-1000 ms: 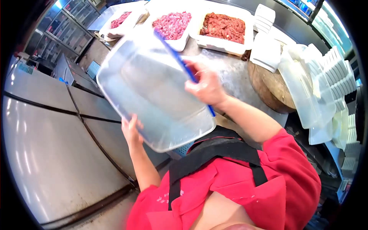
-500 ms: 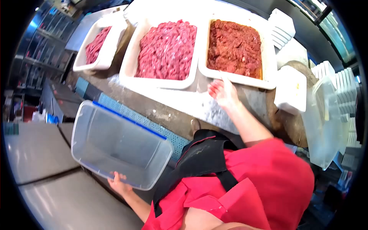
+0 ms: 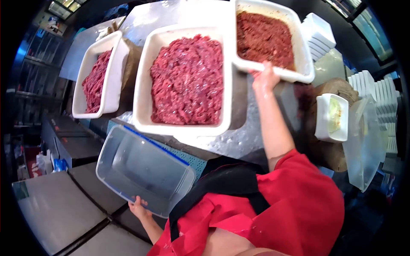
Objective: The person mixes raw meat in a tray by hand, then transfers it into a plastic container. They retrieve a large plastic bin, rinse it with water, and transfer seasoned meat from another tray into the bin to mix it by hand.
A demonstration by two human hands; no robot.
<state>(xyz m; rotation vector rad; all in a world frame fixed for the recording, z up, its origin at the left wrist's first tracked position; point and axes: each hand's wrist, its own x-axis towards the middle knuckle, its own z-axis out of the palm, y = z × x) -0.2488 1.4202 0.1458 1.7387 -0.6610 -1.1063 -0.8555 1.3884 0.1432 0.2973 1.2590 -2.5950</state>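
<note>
My left hand (image 3: 139, 208) is closed on the near rim of a clear plastic storage bin (image 3: 143, 168), which has a blue strip along its far edge and nothing inside. My right hand (image 3: 264, 80) grips the near rim of a white tub (image 3: 306, 59) at the back right of the table. Dark red, sauce-coated meat (image 3: 265, 40) fills much of that tub. In the middle stands a second white tub (image 3: 142, 91) with pink-red strips of raw meat (image 3: 188, 81). A narrower white tub (image 3: 112, 81) with more raw meat is at the left.
Stacks of white containers (image 3: 318, 34) stand at the back right. A small white container (image 3: 332, 117) with pale contents sits on a round wooden block (image 3: 339, 87). Beside it leans a clear plastic lid (image 3: 365, 141). Steel cabinets (image 3: 51, 213) are at lower left.
My right hand has reached forward onto the rim, and the tub of sauced meat has slid away from me. The clear bin has shifted slightly right and down in view. My viewpoint has moved.
</note>
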